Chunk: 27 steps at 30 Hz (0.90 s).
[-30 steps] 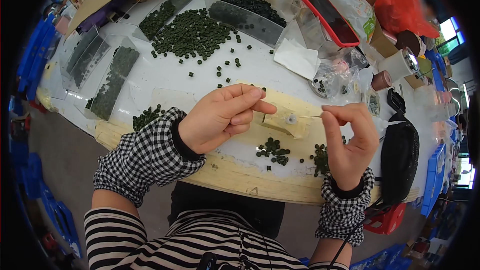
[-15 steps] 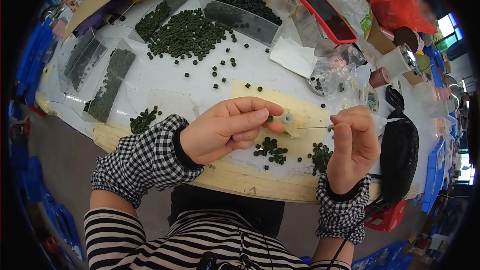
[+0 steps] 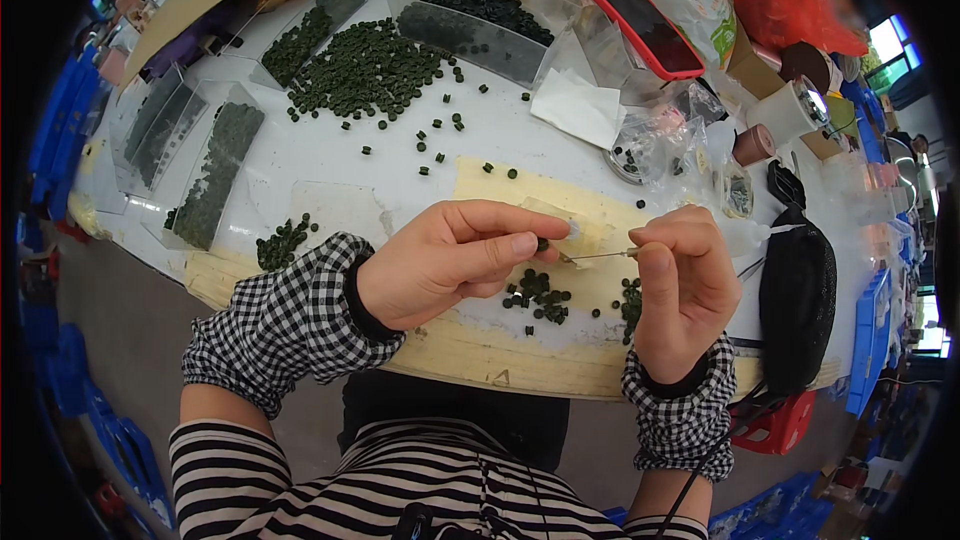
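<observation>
My left hand (image 3: 440, 265) is closed, with a small dark green spool-shaped part (image 3: 543, 244) pinched at its fingertips. My right hand (image 3: 688, 285) grips a thin needle-like tool (image 3: 605, 256) between thumb and forefinger. The tool points left, its tip close to my left fingertips; whether it touches the green part I cannot tell. Under both hands lies a yellowish sheet (image 3: 490, 180). Near the table edge, a small pile of loose green parts (image 3: 540, 295) sits below my fingers, and another pile (image 3: 632, 305) lies partly behind my right hand.
A large heap of green parts (image 3: 360, 70) covers the far left, beside clear plastic bins (image 3: 480, 45) of more parts. A red-cased phone (image 3: 640, 25) rests on a clear box at the back right. A black mesh pouch (image 3: 798, 300) lies at the right, near a white tissue (image 3: 577, 110).
My right hand has moved left, bringing the needle-like tool's tip up to my left fingertips. My left hand has barely moved and keeps its hold on the green part.
</observation>
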Tool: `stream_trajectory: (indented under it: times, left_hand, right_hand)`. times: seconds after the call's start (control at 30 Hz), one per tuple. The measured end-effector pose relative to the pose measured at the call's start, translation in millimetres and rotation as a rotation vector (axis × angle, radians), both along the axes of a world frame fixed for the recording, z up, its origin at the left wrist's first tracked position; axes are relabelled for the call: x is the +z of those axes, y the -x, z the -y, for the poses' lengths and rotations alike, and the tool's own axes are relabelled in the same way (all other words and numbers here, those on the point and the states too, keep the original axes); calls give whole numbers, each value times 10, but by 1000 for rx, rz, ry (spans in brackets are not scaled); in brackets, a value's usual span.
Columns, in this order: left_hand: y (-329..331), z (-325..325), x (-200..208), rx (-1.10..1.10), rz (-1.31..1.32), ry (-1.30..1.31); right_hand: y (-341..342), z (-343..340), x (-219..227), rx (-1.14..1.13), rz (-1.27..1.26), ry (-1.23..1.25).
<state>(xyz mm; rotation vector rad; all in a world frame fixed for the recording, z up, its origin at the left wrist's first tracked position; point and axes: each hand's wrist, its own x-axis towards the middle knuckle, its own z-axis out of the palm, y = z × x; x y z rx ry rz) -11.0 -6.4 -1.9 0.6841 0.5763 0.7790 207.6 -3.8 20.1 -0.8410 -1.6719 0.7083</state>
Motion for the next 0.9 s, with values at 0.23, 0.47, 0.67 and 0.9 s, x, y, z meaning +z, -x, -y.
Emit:
stream_trajectory:
  times: [0.23, 0.47, 0.67, 0.9]
  left_hand:
    - [-7, 17, 23, 35, -114, -75]
    - [5, 38, -29, 24, -123, -149]
    - [35, 18, -25, -41, -48, -111]
    - [16, 24, -88, -31, -106, -146]
  right_hand:
    - [4, 5, -3, -10, 1, 14]
    - [8, 22, 20, 2, 2, 63]
    - [47, 41, -59, 97, -100, 80]
    - [68, 16, -95, 133, -55, 36]
